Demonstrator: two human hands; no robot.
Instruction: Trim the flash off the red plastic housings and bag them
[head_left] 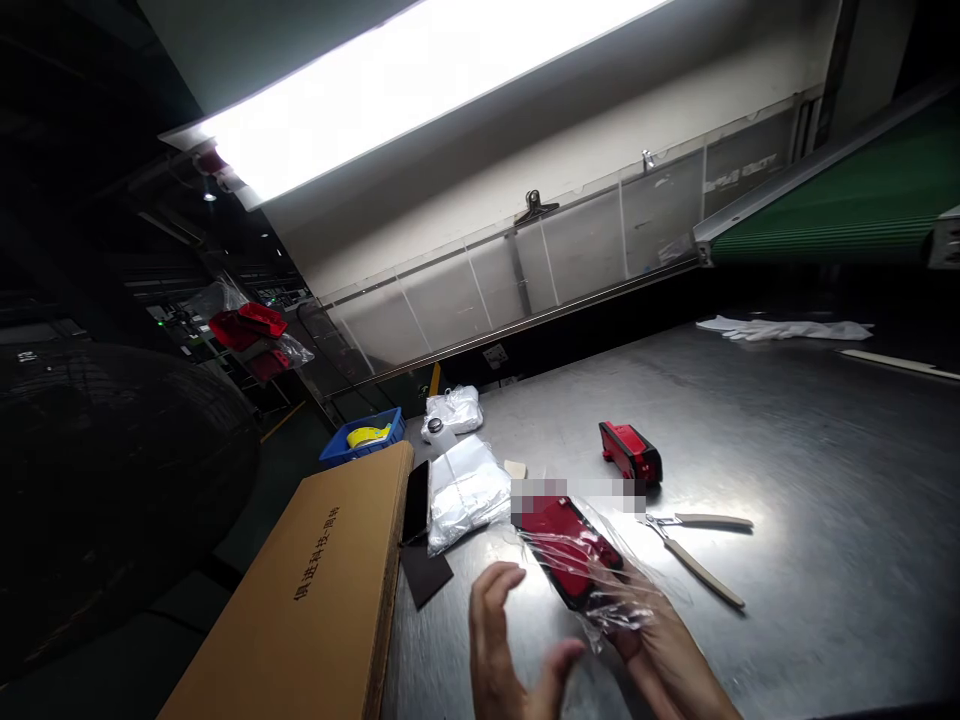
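A red and black part (566, 545) lies inside a clear plastic bag at the lower middle of the head view. My right hand (649, 625) holds it from below and the right, its fingers partly behind the film. To the left of the bag, my left hand (506, 650) is open, thumb and fingers apart, with nothing between them. Behind the bagged part, a second red and black part (630, 453) rests unwrapped on the metal table. Pliers (694, 550) with beige handles lie spread to the right of the bag.
A cardboard box (300, 580) stands at the left, near a stack of white bags (466, 490), a small bottle (439, 435) and a blue bin (364, 437). White gloves (787, 329) lie at the back right, below a green conveyor (840, 200).
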